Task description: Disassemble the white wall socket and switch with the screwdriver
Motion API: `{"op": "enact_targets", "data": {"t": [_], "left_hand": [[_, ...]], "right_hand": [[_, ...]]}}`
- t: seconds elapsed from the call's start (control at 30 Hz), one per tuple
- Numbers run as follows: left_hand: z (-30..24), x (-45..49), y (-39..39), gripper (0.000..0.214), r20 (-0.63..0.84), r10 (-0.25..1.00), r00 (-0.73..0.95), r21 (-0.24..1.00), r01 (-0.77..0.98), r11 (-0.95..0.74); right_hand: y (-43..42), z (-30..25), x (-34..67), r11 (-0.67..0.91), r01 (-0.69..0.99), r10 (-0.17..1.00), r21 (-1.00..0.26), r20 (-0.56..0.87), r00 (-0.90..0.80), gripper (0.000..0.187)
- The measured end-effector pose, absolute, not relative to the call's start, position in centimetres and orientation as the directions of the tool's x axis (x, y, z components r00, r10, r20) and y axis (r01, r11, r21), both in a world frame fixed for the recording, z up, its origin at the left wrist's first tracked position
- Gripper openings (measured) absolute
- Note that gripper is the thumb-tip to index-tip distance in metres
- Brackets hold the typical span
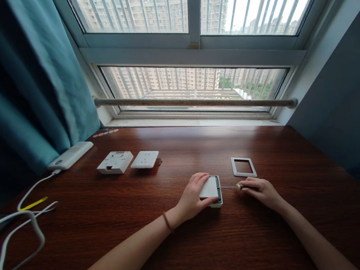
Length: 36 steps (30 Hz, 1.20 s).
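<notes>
My left hand [194,195] grips a white wall switch [212,190] lying on the wooden desk [186,242], fingers curled over its near and left edges. My right hand [260,191] is closed round the handle of a small screwdriver [230,187]. The screwdriver's thin shaft points left and its tip meets the switch's right edge. A loose grey square frame [244,167] lies just behind my right hand.
A white socket plate [145,159] and a white back box [115,162] lie at the left-middle of the desk. A white power bank [70,155] with white cables [22,220] sits by the teal curtain [31,75]. The window sill and a rail [191,102] run along the back.
</notes>
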State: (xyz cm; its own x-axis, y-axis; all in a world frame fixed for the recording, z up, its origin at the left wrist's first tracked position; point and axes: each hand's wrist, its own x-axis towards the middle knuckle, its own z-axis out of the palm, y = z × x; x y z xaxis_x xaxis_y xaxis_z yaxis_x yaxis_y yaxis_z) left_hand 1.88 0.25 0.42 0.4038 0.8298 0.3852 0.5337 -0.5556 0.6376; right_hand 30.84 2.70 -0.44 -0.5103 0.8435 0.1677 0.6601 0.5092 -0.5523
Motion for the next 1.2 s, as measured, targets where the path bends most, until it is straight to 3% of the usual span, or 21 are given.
{"op": "enact_targets", "data": {"t": [0.1, 0.23, 0.33, 0.43, 0.63, 0.8, 1.07, 1.2], "left_hand": [[0.4, 1.8, 0.3, 0.06, 0.377, 0.832, 0.407, 0.633, 0.542, -0.552], [0.5, 1.8, 0.2, 0.059, 0.384, 0.83, 0.405, 0.631, 0.541, -0.556], [0.5, 1.8, 0.2, 0.058, 0.385, 0.829, 0.405, 0.634, 0.537, -0.557], [0.5, 1.8, 0.2, 0.059, 0.382, 0.83, 0.407, 0.629, 0.544, -0.556], [0.2, 1.7, 0.2, 0.06, 0.369, 0.838, 0.403, 0.619, 0.565, -0.545], [0.2, 1.7, 0.3, 0.06, 0.374, 0.838, 0.396, 0.633, 0.552, -0.543], [0.3, 1.9, 0.3, 0.054, 0.354, 0.825, 0.44, 0.693, 0.468, -0.547], [0.3, 1.8, 0.3, 0.056, 0.392, 0.815, 0.426, 0.7, 0.437, -0.565]], "right_hand": [[2.1, 0.0, 30.5, 0.547, 0.683, 0.83, -0.485, 0.209, -0.516, 0.026], [1.0, 1.2, 30.0, 0.592, 0.781, 0.766, -0.197, 0.439, -0.47, 0.024], [0.6, 1.7, 29.8, 0.592, 0.802, 0.695, -0.083, 0.556, -0.456, 0.026], [0.9, 1.2, 29.9, 0.613, 0.783, 0.705, -0.11, 0.523, -0.478, 0.026], [1.7, -0.2, 29.8, 0.597, 0.734, 0.798, -0.324, 0.337, -0.5, 0.021], [1.6, -0.1, 29.3, 0.57, 0.707, 0.821, -0.418, 0.253, -0.512, 0.022], [0.4, -0.1, 26.8, 0.576, 0.678, 0.814, -0.456, 0.244, -0.526, 0.028], [0.5, 0.8, 27.7, 0.577, 0.736, 0.817, -0.355, 0.259, -0.516, 0.024]]}}
